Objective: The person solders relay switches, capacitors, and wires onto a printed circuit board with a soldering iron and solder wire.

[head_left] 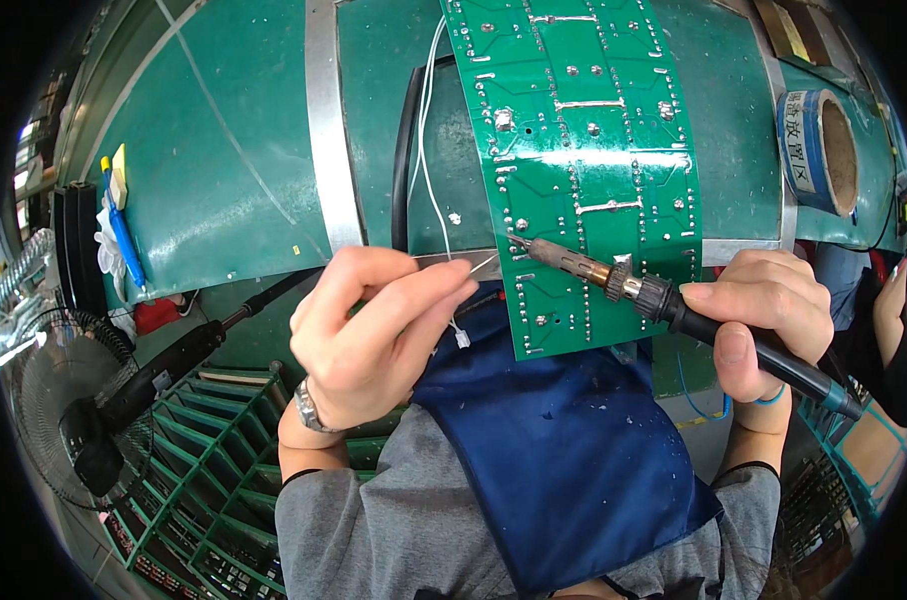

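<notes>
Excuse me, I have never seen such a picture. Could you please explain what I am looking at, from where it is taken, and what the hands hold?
The one picture comes from a camera worn on a person's head, looking down, so edges bend. The right hand holds a soldering iron whose tip meets a green circuit board. The left hand pinches thin solder wire toward that tip. The board lies on a green workbench with a blue tape roll and a blue pen. A blue apron covers the lap.
</notes>
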`<state>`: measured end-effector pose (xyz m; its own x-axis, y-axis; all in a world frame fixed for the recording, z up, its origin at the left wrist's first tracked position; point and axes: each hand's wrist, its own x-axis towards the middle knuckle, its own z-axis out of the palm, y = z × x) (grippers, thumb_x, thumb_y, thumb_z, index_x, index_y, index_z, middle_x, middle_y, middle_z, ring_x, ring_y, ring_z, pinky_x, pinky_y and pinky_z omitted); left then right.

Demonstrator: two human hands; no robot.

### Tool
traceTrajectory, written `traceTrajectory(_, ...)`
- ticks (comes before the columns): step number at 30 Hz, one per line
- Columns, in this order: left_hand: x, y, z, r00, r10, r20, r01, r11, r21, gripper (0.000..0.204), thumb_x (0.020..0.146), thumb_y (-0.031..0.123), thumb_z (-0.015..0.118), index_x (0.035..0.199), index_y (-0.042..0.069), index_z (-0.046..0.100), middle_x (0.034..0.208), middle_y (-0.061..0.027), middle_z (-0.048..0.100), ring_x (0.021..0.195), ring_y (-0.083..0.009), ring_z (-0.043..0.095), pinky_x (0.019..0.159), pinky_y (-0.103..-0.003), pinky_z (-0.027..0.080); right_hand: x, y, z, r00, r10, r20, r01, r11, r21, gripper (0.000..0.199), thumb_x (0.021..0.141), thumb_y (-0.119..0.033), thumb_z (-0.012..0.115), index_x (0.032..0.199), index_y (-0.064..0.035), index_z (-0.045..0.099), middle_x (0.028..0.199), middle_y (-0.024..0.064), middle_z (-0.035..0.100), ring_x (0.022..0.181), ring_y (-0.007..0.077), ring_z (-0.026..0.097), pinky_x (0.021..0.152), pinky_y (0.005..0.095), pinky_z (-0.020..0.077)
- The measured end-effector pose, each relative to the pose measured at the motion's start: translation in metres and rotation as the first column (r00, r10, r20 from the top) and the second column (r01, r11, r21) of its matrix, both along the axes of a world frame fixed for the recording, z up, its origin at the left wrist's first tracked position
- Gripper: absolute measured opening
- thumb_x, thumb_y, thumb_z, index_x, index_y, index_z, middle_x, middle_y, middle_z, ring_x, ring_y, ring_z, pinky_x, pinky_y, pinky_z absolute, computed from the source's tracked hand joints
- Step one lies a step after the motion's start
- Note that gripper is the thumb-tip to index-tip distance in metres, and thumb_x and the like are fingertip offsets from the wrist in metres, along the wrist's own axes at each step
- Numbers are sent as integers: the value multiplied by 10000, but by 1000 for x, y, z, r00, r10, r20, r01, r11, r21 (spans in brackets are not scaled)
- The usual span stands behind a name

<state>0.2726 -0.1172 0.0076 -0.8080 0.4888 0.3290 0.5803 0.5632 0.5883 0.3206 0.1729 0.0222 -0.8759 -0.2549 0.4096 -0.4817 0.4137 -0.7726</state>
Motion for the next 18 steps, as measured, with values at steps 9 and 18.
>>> traceTrajectory(9, -5, 10, -9, 984, -124, -131, 114, 990, -82, 314, 635, -29, 812, 928, 49, 732, 750, -30, 535, 569, -125, 525, 467, -250, 412, 2, -1, 1, 1000, 5, 2, -5, 1000, 17, 152, 788, -122, 658, 865, 1, 702, 635, 81, 656, 473, 184, 602, 461, 288, 477)
traceTrajectory(18, 5, 0, 0, 978, -177, -106, 168, 981, -94, 360, 565, -18, 781, 914, 60, 742, 725, -13, 523, 588, -140, 534, 474, -255, 410, 14, 3, 1, 999, -42, 20, 42, 999, -19, 186, 802, -185, 663, 828, -5, 705, 591, 66, 641, 443, 170, 586, 442, 263, 469)
